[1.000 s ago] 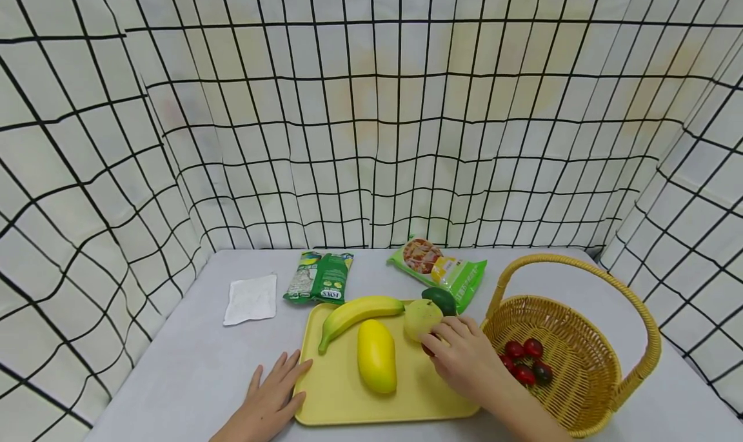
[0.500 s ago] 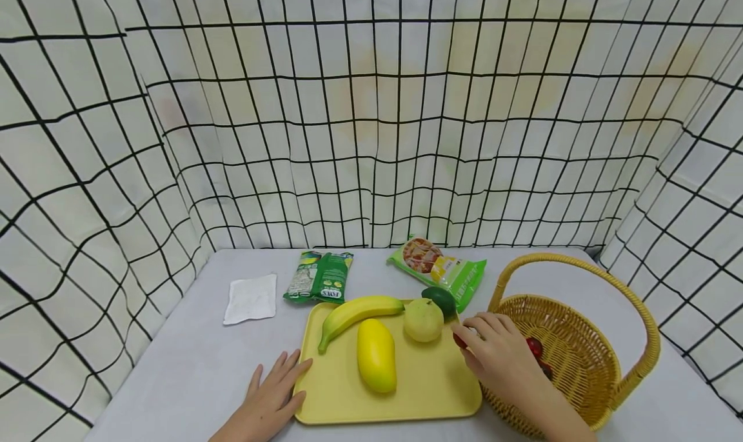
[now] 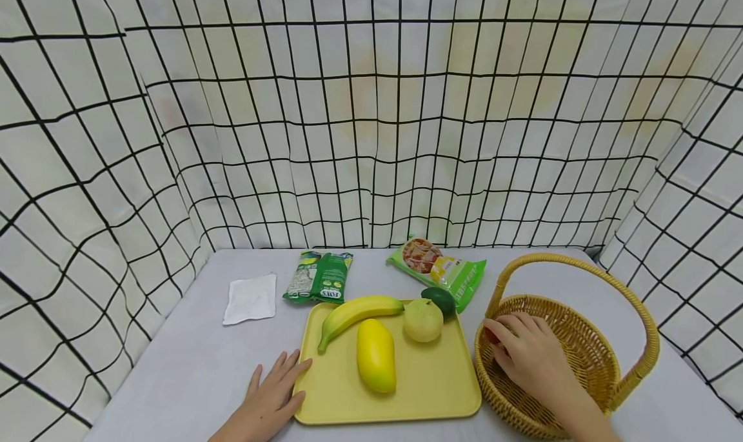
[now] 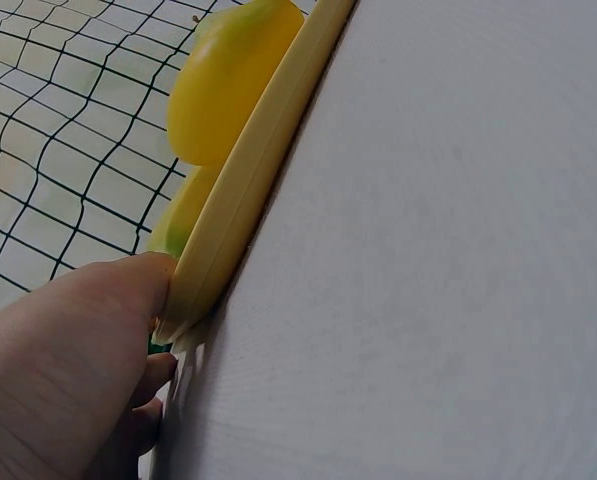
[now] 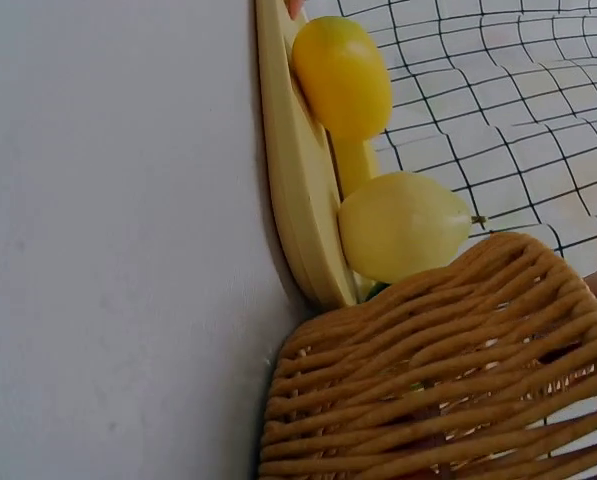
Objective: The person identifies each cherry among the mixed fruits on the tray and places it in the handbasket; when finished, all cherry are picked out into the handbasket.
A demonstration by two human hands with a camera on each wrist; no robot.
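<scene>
My right hand [image 3: 536, 358] is inside the wicker basket [image 3: 604, 322], at its left side, pinching a small glossy red fruit [image 3: 491, 336] between thumb and fingers. The hand hides most of the basket's floor. In the right wrist view, the basket's woven wall [image 5: 438, 370] blocks nearly all of the hand. With fingers spread, my left hand [image 3: 269, 397] rests against the left edge of the yellow tray [image 3: 432, 390]; the left wrist view has its thumb touching the tray's rim [image 4: 240, 205]. On the tray lie a mango [image 3: 376, 356], a banana [image 3: 354, 316] and a round pale-green fruit [image 3: 422, 321].
A dark green fruit [image 3: 441, 301] sits at the tray's back right corner. Behind the tray lie a green packet [image 3: 319, 277] and a light green packet [image 3: 444, 269]. A white cloth square [image 3: 251, 299] is at the left. The basket's tall handle [image 3: 649, 339] arches over it.
My right hand has carried the red fruit from the tray, beside the pale-green fruit, rightward over the basket's rim and down into the basket. My left hand has stayed at the tray's edge.
</scene>
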